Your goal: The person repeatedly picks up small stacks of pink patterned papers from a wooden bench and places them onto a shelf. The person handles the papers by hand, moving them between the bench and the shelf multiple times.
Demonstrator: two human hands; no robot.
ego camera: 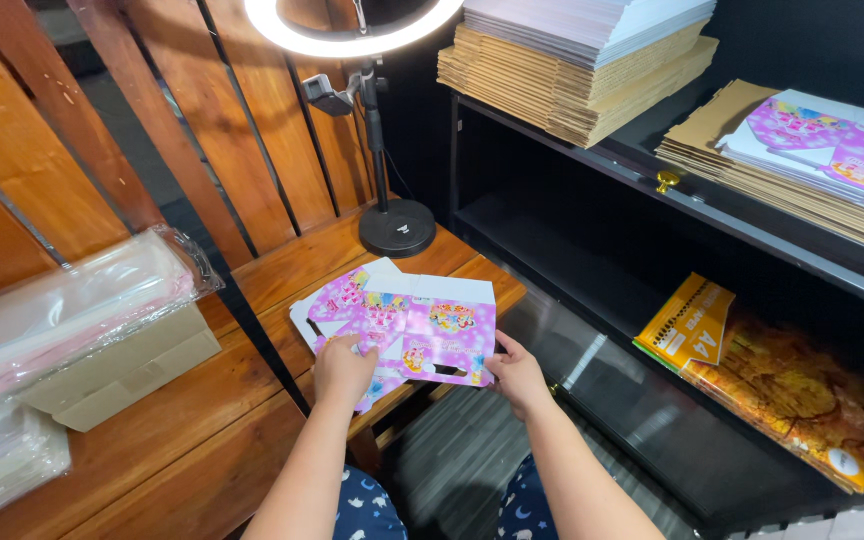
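Observation:
A flat, unfolded pink and purple printed carton (pixel 432 330) with white flaps lies on top of a small stack of like cartons (pixel 337 300) on the low wooden table (pixel 292 265). My left hand (pixel 342 370) grips the carton's near left part, thumb and fingers pressed on it. My right hand (pixel 517 375) holds its near right corner at the table's edge. Both forearms reach up from the bottom of the view.
A ring light on a black stand (pixel 397 228) rises at the table's back. Left, clear plastic bags (pixel 62 310) rest on a cardboard box. Black shelves at right carry brown cardboard stacks (pixel 572 85), more pink cartons (pixel 832 150) and a yellow paper pack (pixel 687 325).

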